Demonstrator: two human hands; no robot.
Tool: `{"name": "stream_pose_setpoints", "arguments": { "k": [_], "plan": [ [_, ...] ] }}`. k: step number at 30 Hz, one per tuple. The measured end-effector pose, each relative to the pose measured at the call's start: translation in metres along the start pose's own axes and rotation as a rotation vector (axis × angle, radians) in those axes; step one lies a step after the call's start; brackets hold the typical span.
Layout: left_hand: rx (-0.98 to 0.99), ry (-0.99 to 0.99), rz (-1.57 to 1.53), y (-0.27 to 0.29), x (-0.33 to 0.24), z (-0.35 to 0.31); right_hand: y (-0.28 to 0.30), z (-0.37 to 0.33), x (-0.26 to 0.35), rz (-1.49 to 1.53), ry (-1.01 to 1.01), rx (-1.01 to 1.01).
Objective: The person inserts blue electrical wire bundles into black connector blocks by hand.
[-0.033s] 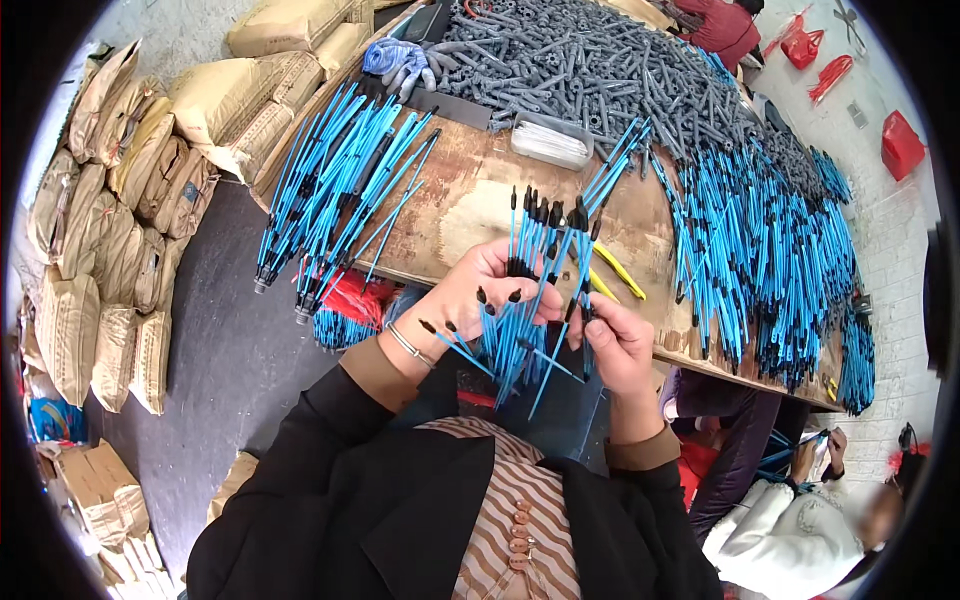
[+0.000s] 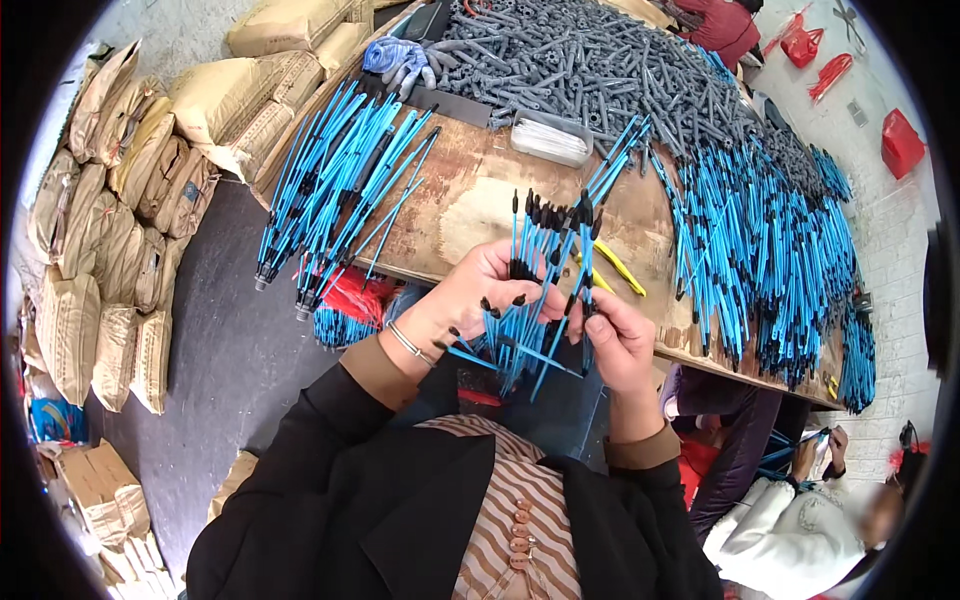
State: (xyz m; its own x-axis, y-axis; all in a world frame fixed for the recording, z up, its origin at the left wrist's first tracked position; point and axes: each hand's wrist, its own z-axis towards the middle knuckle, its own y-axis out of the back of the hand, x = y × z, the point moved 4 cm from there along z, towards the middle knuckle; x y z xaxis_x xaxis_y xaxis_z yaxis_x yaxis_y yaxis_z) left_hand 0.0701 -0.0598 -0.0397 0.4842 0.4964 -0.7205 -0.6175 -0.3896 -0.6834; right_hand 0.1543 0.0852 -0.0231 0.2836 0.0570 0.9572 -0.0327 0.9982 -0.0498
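Note:
My left hand (image 2: 492, 280) is closed round a loose bundle of thin blue rods with black tips (image 2: 520, 335). The tips stand up above the fingers, and several rods poke out sideways near my wrist. Beside the bundle, my right hand (image 2: 620, 338) pinches the black part of a blue rod (image 2: 587, 302) between thumb and fingers. The fingers partly hide that black part. Just beyond my hands, yellow-handled pliers (image 2: 620, 270) lie on the wooden table (image 2: 470, 225).
Blue rods (image 2: 345, 190) lie piled at the table's left edge, with a larger pile (image 2: 750, 260) at right. Grey tubular parts (image 2: 580, 75) are heaped at the back, near a clear tray (image 2: 552, 138) and blue glove (image 2: 395, 58). A co-worker (image 2: 790, 525) sits at lower right.
The bundle in my left hand has tilted slightly, and the rod ends near my left wrist and below have shifted. Both hands stay almost in place.

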Motion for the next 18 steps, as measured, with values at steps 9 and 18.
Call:
{"name": "stream_pose_setpoints", "arguments": {
  "k": [9, 18],
  "plan": [
    [0.124, -0.122, 0.491, -0.028, -0.002, -0.018, -0.021, -0.014, 0.043, -0.299, 0.113, 0.032],
    [-0.009, -0.081, 0.234, -0.02, 0.005, -0.025, -0.03, -0.037, 0.044, -0.109, 0.112, 0.075]
  ]
}}
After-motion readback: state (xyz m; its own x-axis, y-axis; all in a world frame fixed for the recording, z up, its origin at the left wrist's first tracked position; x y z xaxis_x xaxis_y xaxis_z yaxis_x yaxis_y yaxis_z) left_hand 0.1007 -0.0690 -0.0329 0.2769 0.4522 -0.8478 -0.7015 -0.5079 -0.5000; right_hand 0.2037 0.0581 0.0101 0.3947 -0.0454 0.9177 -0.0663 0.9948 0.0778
